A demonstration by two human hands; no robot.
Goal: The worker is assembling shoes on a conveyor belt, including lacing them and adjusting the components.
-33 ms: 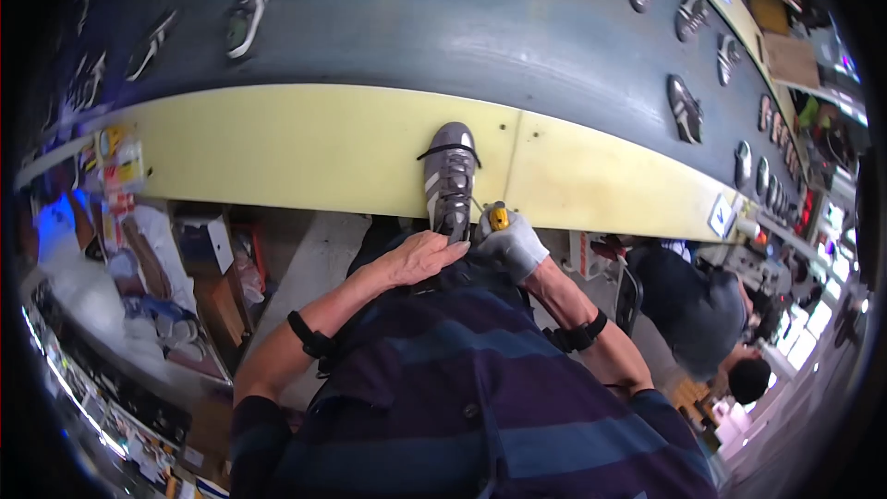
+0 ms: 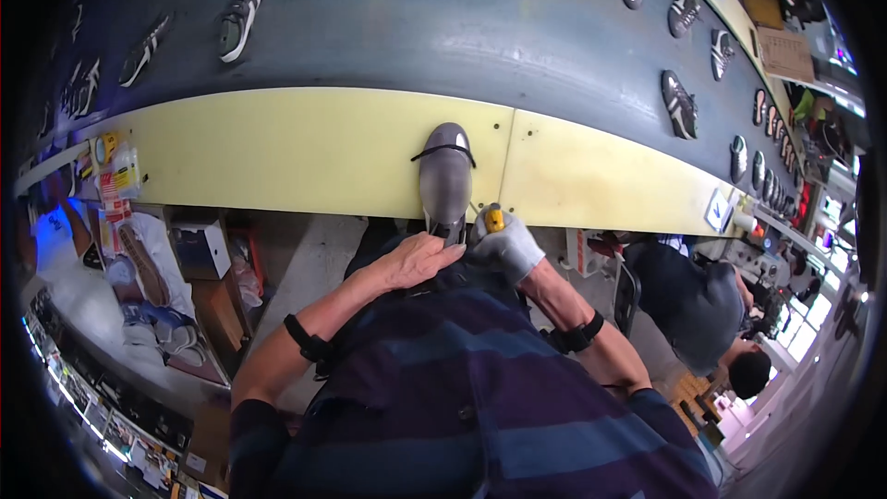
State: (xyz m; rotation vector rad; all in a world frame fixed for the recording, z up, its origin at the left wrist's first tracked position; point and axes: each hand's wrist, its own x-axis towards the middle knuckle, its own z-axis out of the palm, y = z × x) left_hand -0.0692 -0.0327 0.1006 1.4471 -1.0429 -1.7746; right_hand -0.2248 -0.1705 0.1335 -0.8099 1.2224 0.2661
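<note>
A grey shoe [image 2: 445,176] lies lengthwise on the pale yellow ledge [image 2: 305,143], toe pointing away from me. A thin black cord crosses near its toe, and a smooth grey surface covers its middle where the lacing would show. My left hand [image 2: 416,261], bare, is closed over the near end of the shoe, fingers together. My right hand [image 2: 508,245], in a white glove, is closed around a yellow-handled tool [image 2: 495,218] beside the shoe's near right side. The tool's tip is too small to make out.
Beyond the ledge runs a dark grey conveyor belt [image 2: 416,28]. It carries a striped shoe [image 2: 240,18] at left and another shoe [image 2: 680,103] at right, among several others. A seated person [image 2: 684,300] is at lower right. Shelves with a white box [image 2: 201,249] stand at left.
The lacing and white side stripes seen earlier on the shoe in front of me are now covered by a smooth grey surface. Both hands keep nearly the same place and hold.
</note>
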